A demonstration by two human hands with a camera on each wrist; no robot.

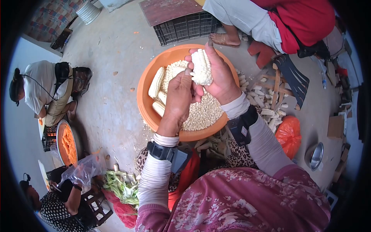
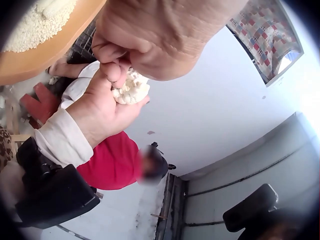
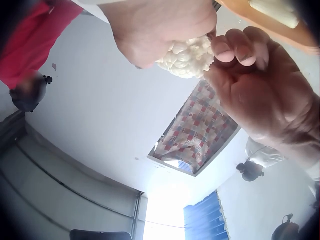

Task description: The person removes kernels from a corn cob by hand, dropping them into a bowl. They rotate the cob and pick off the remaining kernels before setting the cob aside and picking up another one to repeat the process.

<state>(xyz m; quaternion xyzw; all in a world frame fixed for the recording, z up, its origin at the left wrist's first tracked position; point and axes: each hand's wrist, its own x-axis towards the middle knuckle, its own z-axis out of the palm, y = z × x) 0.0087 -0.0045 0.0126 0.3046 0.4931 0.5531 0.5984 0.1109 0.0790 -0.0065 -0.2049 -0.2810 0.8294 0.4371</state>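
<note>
A white ear of corn (image 1: 202, 66) is held over the orange basin, its broken lower end facing me. My right hand (image 1: 224, 79) grips it from the right, the thumb lying along its upper side. From the left, my left hand (image 1: 178, 94) has curled fingers and its thumb at the cob's edge, pinching at the kernels there. In the right wrist view, the fingers of the left hand (image 3: 265, 85) meet the end of the ear of corn (image 3: 187, 59). Below, the orange basin (image 1: 145, 112) contains loose kernels (image 1: 205, 112) and several whole ears (image 1: 156, 82).
Stripped cobs (image 1: 266, 100) lie on the floor right of the basin, near a small wooden stool (image 1: 276, 91) and an orange bag (image 1: 288, 136). A black crate (image 1: 185, 29) stands behind. People sit at the left and across from me. Green husks (image 1: 123, 189) lie lower left.
</note>
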